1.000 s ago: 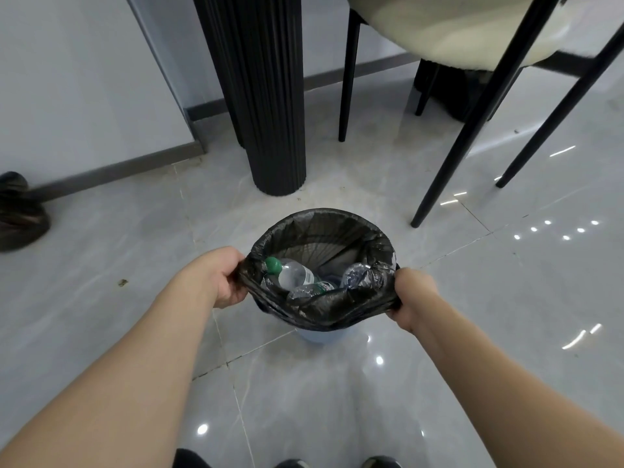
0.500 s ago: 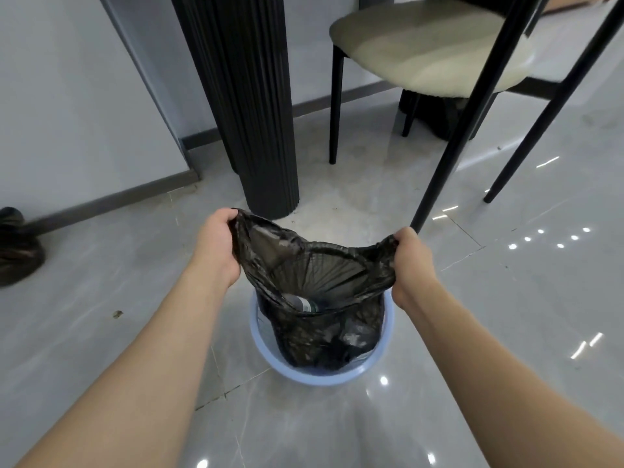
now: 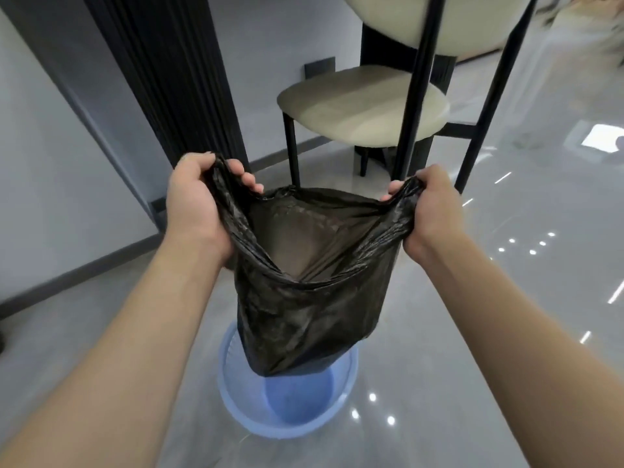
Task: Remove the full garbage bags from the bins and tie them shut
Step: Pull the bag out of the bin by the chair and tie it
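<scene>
A black garbage bag (image 3: 304,315) hangs in the air with its mouth stretched open between my hands. My left hand (image 3: 194,204) grips the left edge of the mouth, fingers curled over the plastic. My right hand (image 3: 429,211) grips the right edge the same way. The bag's bottom hangs just above a light blue bin (image 3: 236,413) that stands on the floor below. The bin's inside shows bare blue. The bag's contents are hidden by its dark walls.
A chair (image 3: 364,109) with a cream seat and thin black legs stands close behind the bag. A black fluted column (image 3: 175,79) rises at the back left beside a grey wall. The glossy grey tile floor (image 3: 506,298) spreads to the right.
Both hands have raised the bag from inside the bin up to chest height, so it now hangs almost free of the bin. The camera has tilted upward.
</scene>
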The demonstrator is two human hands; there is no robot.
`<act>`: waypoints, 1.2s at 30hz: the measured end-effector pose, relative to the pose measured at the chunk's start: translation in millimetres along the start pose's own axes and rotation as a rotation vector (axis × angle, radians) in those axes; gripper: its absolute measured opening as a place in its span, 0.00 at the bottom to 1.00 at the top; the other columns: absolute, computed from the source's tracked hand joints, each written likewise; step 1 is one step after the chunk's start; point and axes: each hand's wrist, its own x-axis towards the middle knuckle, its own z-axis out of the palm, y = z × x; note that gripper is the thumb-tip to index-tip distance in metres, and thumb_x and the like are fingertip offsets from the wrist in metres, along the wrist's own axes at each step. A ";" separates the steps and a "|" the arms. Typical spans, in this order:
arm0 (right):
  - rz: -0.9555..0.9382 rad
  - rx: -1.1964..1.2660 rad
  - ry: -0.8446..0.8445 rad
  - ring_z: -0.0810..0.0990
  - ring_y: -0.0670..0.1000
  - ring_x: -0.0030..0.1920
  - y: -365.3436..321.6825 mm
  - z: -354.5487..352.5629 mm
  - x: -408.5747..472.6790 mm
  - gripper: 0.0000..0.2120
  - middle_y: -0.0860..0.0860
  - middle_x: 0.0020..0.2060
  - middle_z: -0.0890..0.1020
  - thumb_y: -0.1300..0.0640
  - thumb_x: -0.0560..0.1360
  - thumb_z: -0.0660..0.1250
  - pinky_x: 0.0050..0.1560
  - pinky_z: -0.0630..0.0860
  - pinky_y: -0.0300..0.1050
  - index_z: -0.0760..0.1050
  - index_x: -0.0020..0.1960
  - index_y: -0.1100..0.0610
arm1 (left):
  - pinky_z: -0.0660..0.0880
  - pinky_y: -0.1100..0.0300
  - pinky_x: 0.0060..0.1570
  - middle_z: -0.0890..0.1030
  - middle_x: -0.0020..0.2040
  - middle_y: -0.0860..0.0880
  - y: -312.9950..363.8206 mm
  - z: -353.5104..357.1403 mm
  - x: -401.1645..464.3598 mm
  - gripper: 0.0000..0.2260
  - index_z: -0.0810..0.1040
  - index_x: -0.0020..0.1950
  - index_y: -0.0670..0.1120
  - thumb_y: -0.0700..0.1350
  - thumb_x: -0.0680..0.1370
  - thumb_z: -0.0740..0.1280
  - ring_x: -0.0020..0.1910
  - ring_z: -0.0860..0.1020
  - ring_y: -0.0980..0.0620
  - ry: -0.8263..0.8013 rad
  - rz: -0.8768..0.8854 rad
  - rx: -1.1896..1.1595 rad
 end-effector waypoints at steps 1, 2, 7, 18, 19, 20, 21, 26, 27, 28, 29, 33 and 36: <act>-0.026 0.024 0.010 0.74 0.54 0.23 -12.0 -2.8 2.7 0.08 0.54 0.25 0.76 0.57 0.73 0.58 0.28 0.73 0.41 0.68 0.37 0.60 | 0.74 0.56 0.34 0.75 0.32 0.46 -4.2 17.8 2.9 0.07 0.70 0.38 0.42 0.43 0.75 0.58 0.30 0.73 0.48 -0.030 -0.010 0.006; -0.043 0.052 0.017 0.73 0.53 0.23 -23.0 -6.8 5.1 0.07 0.54 0.25 0.75 0.58 0.73 0.58 0.27 0.72 0.41 0.66 0.38 0.59 | 0.74 0.57 0.33 0.74 0.32 0.46 -10.9 35.8 5.0 0.08 0.70 0.37 0.42 0.43 0.75 0.58 0.29 0.73 0.48 -0.056 -0.024 0.016; -0.122 0.044 0.106 0.70 0.52 0.22 -63.9 -42.0 19.2 0.06 0.54 0.24 0.74 0.59 0.73 0.58 0.24 0.69 0.38 0.64 0.38 0.58 | 0.69 0.60 0.26 0.69 0.31 0.48 -63.8 119.7 10.3 0.08 0.65 0.37 0.44 0.44 0.77 0.55 0.25 0.67 0.51 -0.188 -0.136 0.068; -0.207 -0.093 0.247 0.72 0.52 0.23 -118.7 -176.8 25.1 0.07 0.54 0.25 0.75 0.57 0.73 0.59 0.27 0.71 0.40 0.65 0.39 0.58 | 0.63 0.62 0.23 0.68 0.29 0.50 -183.4 179.0 1.0 0.07 0.63 0.37 0.47 0.44 0.75 0.56 0.22 0.62 0.53 -0.282 -0.259 0.243; -0.193 -0.133 0.275 0.72 0.53 0.23 -114.8 -192.6 25.2 0.07 0.54 0.25 0.76 0.57 0.73 0.60 0.27 0.72 0.40 0.66 0.39 0.58 | 0.62 0.63 0.23 0.68 0.28 0.50 -201.6 173.9 0.0 0.06 0.63 0.38 0.47 0.44 0.75 0.56 0.22 0.62 0.53 -0.268 -0.275 0.302; -0.176 -0.175 0.304 0.73 0.53 0.23 -109.0 -209.0 25.7 0.07 0.55 0.25 0.76 0.56 0.74 0.60 0.28 0.72 0.40 0.66 0.39 0.59 | 0.62 0.63 0.23 0.68 0.28 0.50 -220.8 166.4 -0.7 0.07 0.63 0.37 0.47 0.44 0.75 0.56 0.21 0.62 0.53 -0.246 -0.290 0.358; -0.157 -0.212 0.333 0.74 0.53 0.23 -101.9 -225.3 25.9 0.07 0.55 0.25 0.76 0.56 0.74 0.59 0.27 0.73 0.40 0.67 0.40 0.59 | 0.62 0.64 0.24 0.68 0.27 0.50 -239.2 157.0 -1.9 0.07 0.63 0.36 0.47 0.43 0.74 0.57 0.21 0.62 0.52 -0.221 -0.300 0.409; -0.093 -0.375 0.484 0.77 0.54 0.24 -65.5 -297.2 22.7 0.05 0.55 0.27 0.77 0.57 0.76 0.59 0.28 0.76 0.42 0.69 0.45 0.60 | 0.63 0.63 0.26 0.71 0.26 0.48 -306.7 93.9 4.4 0.05 0.66 0.35 0.46 0.41 0.72 0.58 0.19 0.67 0.51 -0.050 -0.324 0.708; -0.109 -0.451 0.511 0.78 0.54 0.26 -59.7 -308.5 21.0 0.05 0.56 0.30 0.78 0.58 0.75 0.58 0.30 0.75 0.44 0.70 0.44 0.60 | 0.67 0.60 0.28 0.72 0.29 0.46 -313.5 80.3 7.1 0.04 0.67 0.36 0.46 0.41 0.72 0.58 0.22 0.70 0.49 -0.031 -0.317 0.828; -0.131 -0.552 0.538 0.78 0.54 0.28 -54.8 -317.8 19.0 0.06 0.56 0.32 0.79 0.58 0.74 0.59 0.33 0.74 0.46 0.71 0.43 0.60 | 0.72 0.56 0.32 0.74 0.34 0.44 -318.4 67.3 9.9 0.03 0.68 0.39 0.45 0.43 0.72 0.58 0.29 0.75 0.45 -0.041 -0.280 1.019; -0.153 -0.662 0.561 0.77 0.53 0.32 -51.3 -324.7 16.5 0.06 0.56 0.34 0.80 0.57 0.73 0.59 0.36 0.71 0.47 0.72 0.42 0.59 | 0.75 0.50 0.41 0.75 0.39 0.44 -322.2 54.3 12.8 0.04 0.68 0.43 0.45 0.45 0.73 0.59 0.39 0.78 0.41 -0.075 -0.182 1.291; -0.265 -0.966 0.567 0.68 0.51 0.34 -47.9 -333.0 6.6 0.12 0.53 0.33 0.72 0.55 0.69 0.62 0.36 0.64 0.48 0.68 0.38 0.64 | 0.57 0.40 0.70 0.67 0.65 0.44 -335.1 39.2 -10.7 0.30 0.65 0.62 0.46 0.66 0.71 0.62 0.68 0.64 0.43 -0.633 0.537 1.737; -0.347 -1.076 0.537 0.67 0.50 0.30 -55.6 -325.3 2.5 0.09 0.48 0.28 0.69 0.54 0.71 0.64 0.33 0.66 0.47 0.67 0.35 0.56 | 0.33 0.47 0.73 0.48 0.77 0.52 -366.1 52.9 -44.4 0.47 0.54 0.72 0.50 0.78 0.63 0.58 0.77 0.38 0.52 -1.221 0.505 1.667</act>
